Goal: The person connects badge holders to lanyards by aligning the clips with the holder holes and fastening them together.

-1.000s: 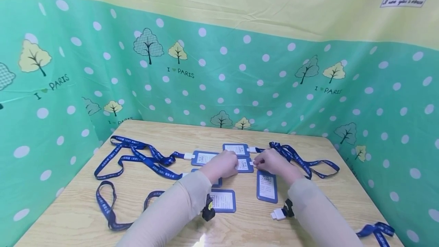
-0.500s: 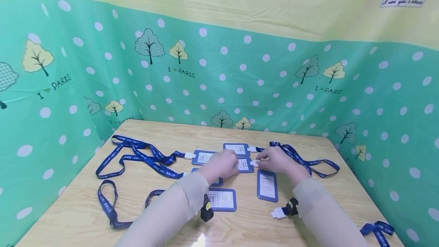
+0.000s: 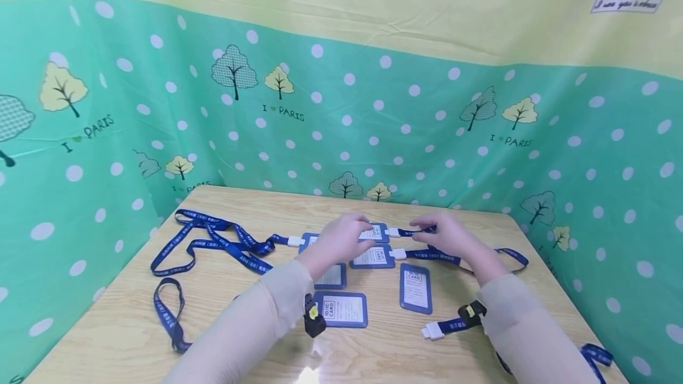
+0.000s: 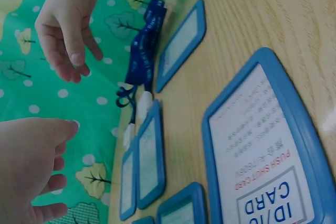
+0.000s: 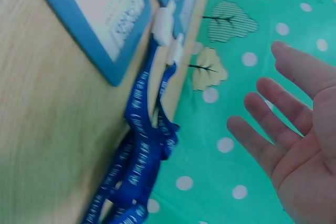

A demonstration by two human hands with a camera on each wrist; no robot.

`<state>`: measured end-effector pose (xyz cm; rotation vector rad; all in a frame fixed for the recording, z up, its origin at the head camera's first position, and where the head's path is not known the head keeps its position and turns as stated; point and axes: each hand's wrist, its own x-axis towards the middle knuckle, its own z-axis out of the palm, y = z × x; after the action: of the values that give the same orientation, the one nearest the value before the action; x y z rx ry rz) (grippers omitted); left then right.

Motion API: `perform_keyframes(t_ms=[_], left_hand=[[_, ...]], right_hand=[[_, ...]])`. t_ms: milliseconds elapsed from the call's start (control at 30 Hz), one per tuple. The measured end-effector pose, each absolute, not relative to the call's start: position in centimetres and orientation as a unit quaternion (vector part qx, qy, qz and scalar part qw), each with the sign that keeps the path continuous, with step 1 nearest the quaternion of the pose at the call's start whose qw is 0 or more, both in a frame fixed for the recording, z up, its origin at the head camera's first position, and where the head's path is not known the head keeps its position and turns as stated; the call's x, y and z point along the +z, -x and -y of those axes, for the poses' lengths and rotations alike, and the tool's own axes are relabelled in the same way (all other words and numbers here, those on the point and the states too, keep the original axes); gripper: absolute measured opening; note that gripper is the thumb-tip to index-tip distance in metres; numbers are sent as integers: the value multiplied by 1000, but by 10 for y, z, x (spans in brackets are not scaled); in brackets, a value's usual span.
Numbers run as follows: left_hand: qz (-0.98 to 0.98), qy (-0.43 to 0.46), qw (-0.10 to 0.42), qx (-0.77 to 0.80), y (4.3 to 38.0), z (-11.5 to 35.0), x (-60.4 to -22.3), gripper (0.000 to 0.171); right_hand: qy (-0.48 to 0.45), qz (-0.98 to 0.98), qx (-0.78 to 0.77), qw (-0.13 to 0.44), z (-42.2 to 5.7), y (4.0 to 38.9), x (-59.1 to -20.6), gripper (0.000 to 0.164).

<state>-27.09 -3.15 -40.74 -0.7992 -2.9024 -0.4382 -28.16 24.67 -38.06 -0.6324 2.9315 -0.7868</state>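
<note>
My left hand (image 3: 341, 239) is raised over the badge holders, its fingers relaxed and holding nothing. Across from it, my right hand (image 3: 445, 234) hovers above the blue lanyards; the right wrist view shows its fingers (image 5: 257, 140) spread, with nothing in them. Between the hands lies a blue-framed badge holder (image 3: 372, 256), its white clip (image 3: 398, 254) joined to a dark blue lanyard (image 3: 432, 255). Just behind it is a second clipped badge holder (image 3: 380, 232), partly covered by the left fingers. An upright-turned badge holder (image 3: 415, 288) without a strap lies nearer, below the right hand.
On the left, lanyards (image 3: 229, 248) lead to badge holders partly hidden by the left arm. A nearer badge holder (image 3: 341, 309) lies by the left wrist camera. A loose lanyard end with a white clip (image 3: 433, 330) sits near the right wrist. Patterned cloth (image 3: 341, 135) surrounds the wooden table.
Both hands have let go of the middle badge holder and its clip. The left lifted up and slightly left, the right up and to the right; the joined badge and lanyard stay on the table.
</note>
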Motion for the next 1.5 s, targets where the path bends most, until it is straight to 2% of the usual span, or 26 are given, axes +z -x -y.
perform_keyframes(t_ms=[367,633,800,1100,1300,1500], left_hand=[[936,274,91,-200,260,41,-382,44],[927,306,113,-187,250,41,-380,43],[922,326,104,-181,243,38,-383,44],[921,335,87,-177,231,34,-385,41],[919,346,76,-172,225,33,-388,42],[912,367,69,-172,220,32,-392,42]], right_hand=[[229,-935,-268,-39,-262,259,-350,38],[248,-931,-266,-29,-267,246,-344,41],[272,-934,-231,-30,-271,238,-349,36],[280,-934,-223,0,-271,224,-354,39],[296,-929,-221,14,-266,216,-359,33],[306,-929,-204,39,-264,207,-367,36]])
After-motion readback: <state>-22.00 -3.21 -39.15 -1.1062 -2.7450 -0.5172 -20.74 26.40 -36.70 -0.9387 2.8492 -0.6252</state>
